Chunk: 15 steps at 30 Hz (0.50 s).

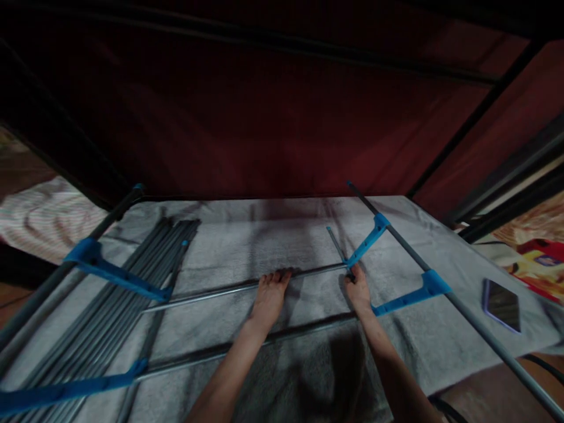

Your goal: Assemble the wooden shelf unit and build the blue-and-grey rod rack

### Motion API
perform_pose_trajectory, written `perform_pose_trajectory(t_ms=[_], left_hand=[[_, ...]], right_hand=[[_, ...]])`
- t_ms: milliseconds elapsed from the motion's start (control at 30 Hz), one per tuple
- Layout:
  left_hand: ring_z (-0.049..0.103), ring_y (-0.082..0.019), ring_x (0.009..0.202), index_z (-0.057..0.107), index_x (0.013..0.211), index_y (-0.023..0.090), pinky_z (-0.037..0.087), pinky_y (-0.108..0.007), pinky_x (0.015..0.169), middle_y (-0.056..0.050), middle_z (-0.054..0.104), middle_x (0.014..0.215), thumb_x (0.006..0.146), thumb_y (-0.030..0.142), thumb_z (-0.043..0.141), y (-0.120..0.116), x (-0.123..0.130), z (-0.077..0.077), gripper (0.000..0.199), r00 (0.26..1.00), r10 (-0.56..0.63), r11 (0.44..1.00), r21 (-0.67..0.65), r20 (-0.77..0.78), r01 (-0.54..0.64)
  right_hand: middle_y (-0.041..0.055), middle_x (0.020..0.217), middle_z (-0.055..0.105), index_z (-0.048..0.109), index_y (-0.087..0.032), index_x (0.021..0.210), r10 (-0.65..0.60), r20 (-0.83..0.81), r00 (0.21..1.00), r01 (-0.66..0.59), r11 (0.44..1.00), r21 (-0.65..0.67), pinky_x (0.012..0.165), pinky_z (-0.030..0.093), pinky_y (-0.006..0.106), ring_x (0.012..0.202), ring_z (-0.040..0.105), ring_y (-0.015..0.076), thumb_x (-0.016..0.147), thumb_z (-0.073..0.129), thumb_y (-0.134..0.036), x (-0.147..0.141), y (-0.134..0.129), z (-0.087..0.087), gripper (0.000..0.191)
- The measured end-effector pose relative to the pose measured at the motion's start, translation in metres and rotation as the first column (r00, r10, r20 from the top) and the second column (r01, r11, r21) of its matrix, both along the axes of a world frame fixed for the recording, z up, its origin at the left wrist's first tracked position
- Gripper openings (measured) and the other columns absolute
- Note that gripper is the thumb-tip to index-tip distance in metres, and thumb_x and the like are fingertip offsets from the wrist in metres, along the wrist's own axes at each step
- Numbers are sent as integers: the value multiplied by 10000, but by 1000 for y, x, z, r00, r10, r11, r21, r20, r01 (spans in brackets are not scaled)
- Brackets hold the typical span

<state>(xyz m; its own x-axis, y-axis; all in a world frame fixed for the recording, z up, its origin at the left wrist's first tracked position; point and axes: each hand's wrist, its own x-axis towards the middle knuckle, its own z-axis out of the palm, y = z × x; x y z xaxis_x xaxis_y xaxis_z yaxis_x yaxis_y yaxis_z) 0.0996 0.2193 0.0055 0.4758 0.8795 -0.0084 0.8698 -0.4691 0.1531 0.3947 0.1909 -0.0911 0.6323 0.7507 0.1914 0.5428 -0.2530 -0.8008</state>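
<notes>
A frame of grey metal tubes and blue plastic brackets lies in front of me. My left hand [271,294] is closed over a long crosswise metal tube [229,292], a little right of its middle. At that tube's right end, my right hand [359,289] has its fingers closed at the inner tip of a blue bracket [368,239], where a short thin tube [335,244] also meets it; my fingers partly hide this joint. The tube's left end reaches another blue bracket [127,281]. Nearer to me, a second crosswise tube [308,330] passes below both forearms.
Several loose grey tubes [114,311] lie in a bundle at the left. Long side tubes run along the left and the right [484,338]. A phone [502,305] rests on the grey cloth [224,235]. Dark red fabric [282,129] with dark bars stands behind.
</notes>
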Motion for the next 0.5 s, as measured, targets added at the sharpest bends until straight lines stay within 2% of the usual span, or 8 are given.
perform_pose_trajectory(t_ms=[167, 333, 500], left_hand=[[595, -278, 1172, 548, 1430, 230, 413, -481, 1074, -132, 634, 1306, 903, 6, 317, -1, 0, 0, 617, 1000, 7, 1000, -10, 30, -7], [564, -252, 1227, 532, 1434, 235, 399, -474, 1105, -131, 630, 1314, 892, 3, 352, -5, -4, -6, 616, 996, -22, 1000, -10, 83, 23], [572, -247, 1215, 527, 1431, 230, 400, -457, 1096, -129, 629, 1304, 902, -2, 372, -4, -7, -11, 599, 995, -33, 999, -9, 93, 34]], right_hand=[[139, 1226, 641, 561, -168, 1289, 10, 14, 1000, -9, 1000, -20, 1074, 448, 499, 1167, 604, 310, 716, 506, -349, 2, -1, -2, 603], [140, 1213, 629, 549, -166, 1274, 16, 6, 1000, -16, 999, -30, 1060, 449, 512, 1148, 597, 313, 719, 506, -363, 3, -1, -2, 590], [134, 1246, 605, 523, -174, 1305, 34, -25, 999, -35, 998, -57, 1085, 420, 512, 1180, 568, 310, 715, 514, -362, 1, -1, 2, 619]])
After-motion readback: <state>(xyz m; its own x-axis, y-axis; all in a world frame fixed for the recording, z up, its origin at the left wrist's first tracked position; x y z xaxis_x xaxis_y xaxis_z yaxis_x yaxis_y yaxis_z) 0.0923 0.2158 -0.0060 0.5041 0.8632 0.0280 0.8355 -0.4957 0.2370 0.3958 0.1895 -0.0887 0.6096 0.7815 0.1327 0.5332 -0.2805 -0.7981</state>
